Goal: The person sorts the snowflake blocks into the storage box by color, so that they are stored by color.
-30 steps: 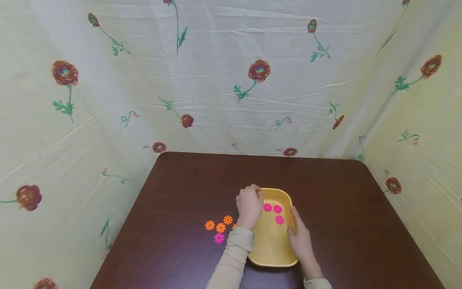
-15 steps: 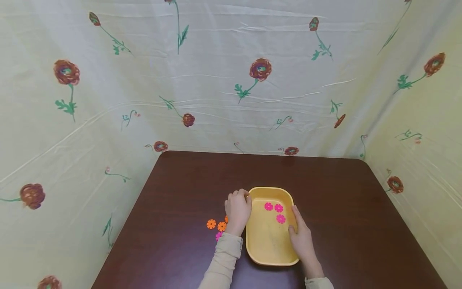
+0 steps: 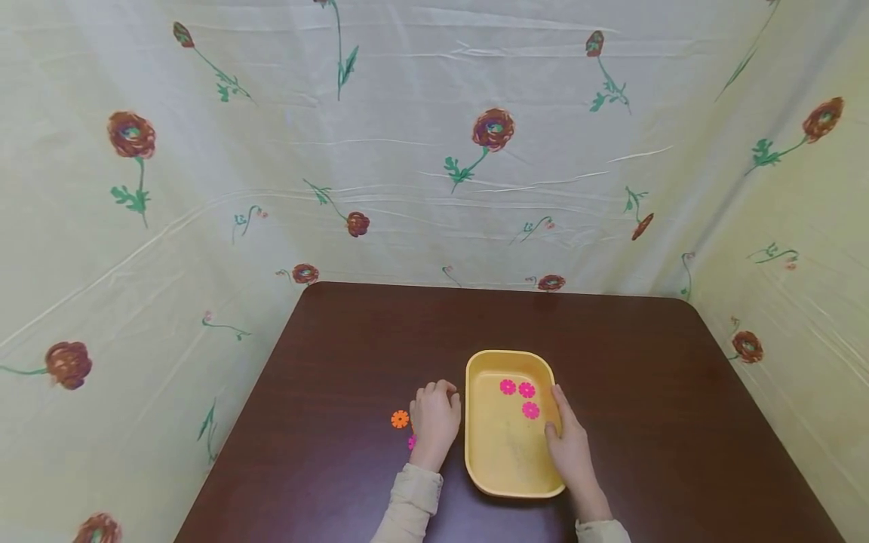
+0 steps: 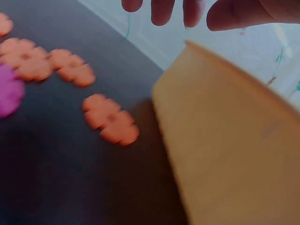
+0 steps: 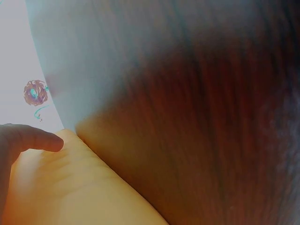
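Observation:
A yellow tray [image 3: 509,467] sits on the dark table [image 3: 353,347], with three pink flower discs [image 3: 526,390] in its far half. My right hand [image 3: 570,446] holds the tray's right rim, thumb [image 5: 33,138] over the edge. My left hand [image 3: 434,418] hovers just left of the tray with loosely curled fingers [image 4: 161,9] holding nothing. Below it lie several orange flower discs [image 4: 110,119] and one pink disc [image 4: 7,91] on the table. From the head view only one orange disc [image 3: 400,419] and a sliver of the pink disc [image 3: 411,443] show beside the hand.
Floral cloth [image 3: 434,151] walls the table at the back and both sides. The tray's outer wall [image 4: 225,140] stands close to the right of the loose discs. Bare dark tabletop [image 5: 211,93] lies to the right of the tray.
My left hand has drawn back from the tray's far left corner to the loose discs beside the tray, now covering most of them. The right hand has stayed on the rim.

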`<state>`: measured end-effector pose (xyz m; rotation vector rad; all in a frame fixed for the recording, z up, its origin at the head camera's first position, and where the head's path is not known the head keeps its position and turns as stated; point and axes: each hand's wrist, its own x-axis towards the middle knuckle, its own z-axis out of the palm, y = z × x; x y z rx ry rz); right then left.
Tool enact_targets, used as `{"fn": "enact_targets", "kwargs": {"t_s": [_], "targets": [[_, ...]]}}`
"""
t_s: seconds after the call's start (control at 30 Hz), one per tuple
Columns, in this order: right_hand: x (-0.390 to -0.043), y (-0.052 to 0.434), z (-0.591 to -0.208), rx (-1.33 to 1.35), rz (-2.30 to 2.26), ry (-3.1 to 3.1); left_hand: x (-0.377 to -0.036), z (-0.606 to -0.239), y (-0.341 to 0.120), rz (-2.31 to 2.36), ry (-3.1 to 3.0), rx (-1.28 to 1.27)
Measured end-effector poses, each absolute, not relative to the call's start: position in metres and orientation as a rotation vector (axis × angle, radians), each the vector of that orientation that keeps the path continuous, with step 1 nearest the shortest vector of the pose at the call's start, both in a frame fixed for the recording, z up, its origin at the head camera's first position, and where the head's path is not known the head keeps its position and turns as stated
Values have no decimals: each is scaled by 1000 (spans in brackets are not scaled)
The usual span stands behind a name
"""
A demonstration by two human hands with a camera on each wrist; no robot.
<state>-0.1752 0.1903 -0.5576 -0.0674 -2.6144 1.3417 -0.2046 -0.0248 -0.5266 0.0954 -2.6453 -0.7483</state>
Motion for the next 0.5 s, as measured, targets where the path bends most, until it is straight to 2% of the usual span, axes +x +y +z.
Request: {"fn": "enact_targets", "kwargs": {"t_s": [0.5], "targets": [[-176,190,-560,-60,1313,-2609,-174,-558,-56,-699,-2671,197]]}}
